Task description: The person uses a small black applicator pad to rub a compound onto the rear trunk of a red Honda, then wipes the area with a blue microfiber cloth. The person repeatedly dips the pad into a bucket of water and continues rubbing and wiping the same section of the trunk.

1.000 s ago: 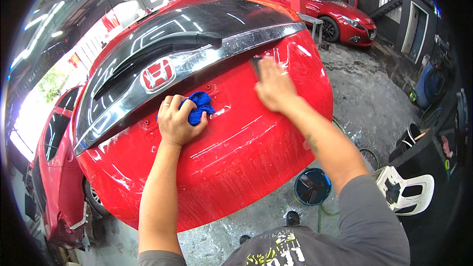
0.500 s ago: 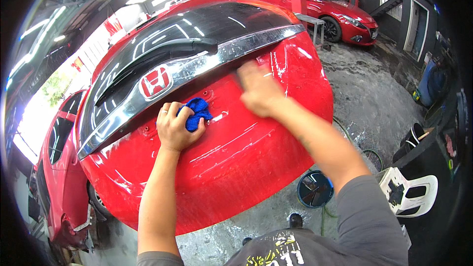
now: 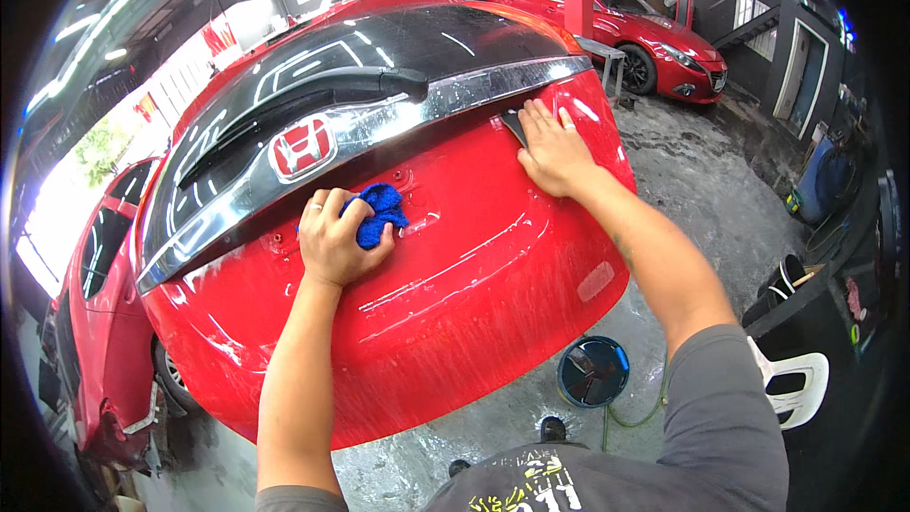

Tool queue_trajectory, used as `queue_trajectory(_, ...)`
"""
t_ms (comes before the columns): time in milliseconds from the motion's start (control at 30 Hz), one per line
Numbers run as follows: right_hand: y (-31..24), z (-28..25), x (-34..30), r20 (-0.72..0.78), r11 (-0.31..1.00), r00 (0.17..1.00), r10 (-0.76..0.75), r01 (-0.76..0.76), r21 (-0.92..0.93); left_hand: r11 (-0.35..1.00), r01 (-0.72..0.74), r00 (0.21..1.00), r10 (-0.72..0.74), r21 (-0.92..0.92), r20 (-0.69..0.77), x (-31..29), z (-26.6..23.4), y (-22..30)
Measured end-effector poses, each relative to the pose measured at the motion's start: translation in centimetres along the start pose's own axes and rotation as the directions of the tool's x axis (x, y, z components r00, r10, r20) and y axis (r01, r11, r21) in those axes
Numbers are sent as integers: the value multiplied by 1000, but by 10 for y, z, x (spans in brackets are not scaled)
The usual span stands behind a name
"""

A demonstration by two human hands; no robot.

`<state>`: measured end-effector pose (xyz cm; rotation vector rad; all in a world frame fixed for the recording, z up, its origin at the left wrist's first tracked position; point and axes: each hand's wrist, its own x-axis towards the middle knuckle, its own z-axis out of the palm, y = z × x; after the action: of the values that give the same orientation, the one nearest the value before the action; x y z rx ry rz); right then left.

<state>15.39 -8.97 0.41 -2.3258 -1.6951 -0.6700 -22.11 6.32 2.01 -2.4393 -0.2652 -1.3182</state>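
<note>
Head view, and both hands are up on the red tailgate [image 3: 427,341], working height, right below the chrome strip [image 3: 502,83]! Left hand [image 3: 339,239] has a bunched blue cloth [image 3: 381,213] near the middle of the panel, fingers curled over it, thumb closing from the right, the bundle pinched between them; gathered that small, it probably leaves little loose to trail on the paint. Over to the right hand [image 3: 557,147]: palm down, fingers long and side by side, laid over a dark pad [image 3: 515,126] that pokes out at their left edge. Flat fingers likely spread the pressure evenly there; whether the thumb grips the pad too, I cannot tell, as most of it is covered. Look at the arms: left forearm rising almost straight from the lower edge, right one slanting inward from a bent elbow, reaching farther up the panel, above the dark bucket [image 3: 569,397] on the floor.
</note>
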Motion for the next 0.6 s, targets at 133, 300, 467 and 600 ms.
queue_trajectory(133,-68,9,-72,0,996,997,-83,83,45,999,32,999,-32,-8,29,-11,-8,-4)
queue_trajectory(300,-78,-2,-108,29,997,997,-75,75,10,999,34,999,-34,1,27,-11,-10,-6)
queue_trajectory(467,-8,-15,4,16,993,996,85,-83,-80,999,20,1000,-19,-37,21,-2,-3,-2)
queue_trajectory(600,-23,10,-31,-52,997,998,-28,31,69,1000,20,999,-20,-13,31,-12,-7,-9)
